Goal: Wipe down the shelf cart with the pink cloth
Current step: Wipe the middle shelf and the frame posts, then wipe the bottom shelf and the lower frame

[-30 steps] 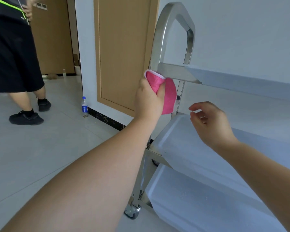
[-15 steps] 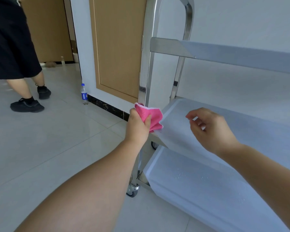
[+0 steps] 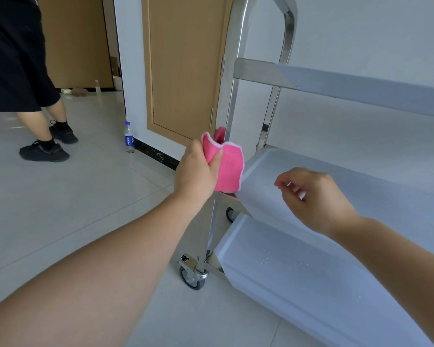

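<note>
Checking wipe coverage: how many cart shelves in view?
3. Top shelf at upper right, middle shelf beside the cloth, bottom shelf above the caster. All run off frame right.

"PEPSI", seemingly, on floor bottle (image 3: 128, 137) label.
</note>
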A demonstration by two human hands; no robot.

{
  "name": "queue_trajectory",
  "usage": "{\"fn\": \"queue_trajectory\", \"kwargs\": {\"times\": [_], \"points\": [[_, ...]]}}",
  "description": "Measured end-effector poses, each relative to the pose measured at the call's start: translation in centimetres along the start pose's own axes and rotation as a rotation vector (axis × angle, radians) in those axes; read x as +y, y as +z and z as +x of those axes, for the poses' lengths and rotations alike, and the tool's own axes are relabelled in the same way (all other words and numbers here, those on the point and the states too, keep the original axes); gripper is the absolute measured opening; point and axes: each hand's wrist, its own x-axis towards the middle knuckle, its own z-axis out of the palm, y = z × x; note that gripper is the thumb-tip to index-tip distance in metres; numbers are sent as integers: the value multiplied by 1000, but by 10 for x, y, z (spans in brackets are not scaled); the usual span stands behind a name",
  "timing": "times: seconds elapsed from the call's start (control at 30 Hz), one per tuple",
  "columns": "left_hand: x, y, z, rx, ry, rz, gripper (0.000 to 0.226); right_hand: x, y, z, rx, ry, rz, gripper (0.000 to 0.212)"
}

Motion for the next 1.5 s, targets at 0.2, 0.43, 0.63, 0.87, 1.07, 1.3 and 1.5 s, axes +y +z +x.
{"fn": "queue_trajectory", "kwargs": {"times": [0.2, 0.43, 0.63, 0.87, 1.07, 1.3, 1.5], "points": [[17, -21, -29, -76, 127, -159, 24, -18, 10, 3, -98, 58, 124, 39], [29, -8, -65, -219, -115, -428, 32, -30, 19, -31, -93, -252, -337, 77], [32, 11, -100, -446, -160, -383, 40, -15, 4, -64, -72, -416, -469, 10], [44, 42, -145, -619, -326, -467, 46, -7, -9, -134, -354, -258, -541, 52], [45, 73, -187, -781, -283, -432, 52, 4, -6, -172, -342, -209, -560, 1], [41, 112, -237, -1366, -171, -220, 89, 32, -33, -231, -464, 91, -492, 27], [60, 162, -281, -1382, 151, -39, 13, 79, -65, -284, -461, 441, -466, 21]]}}
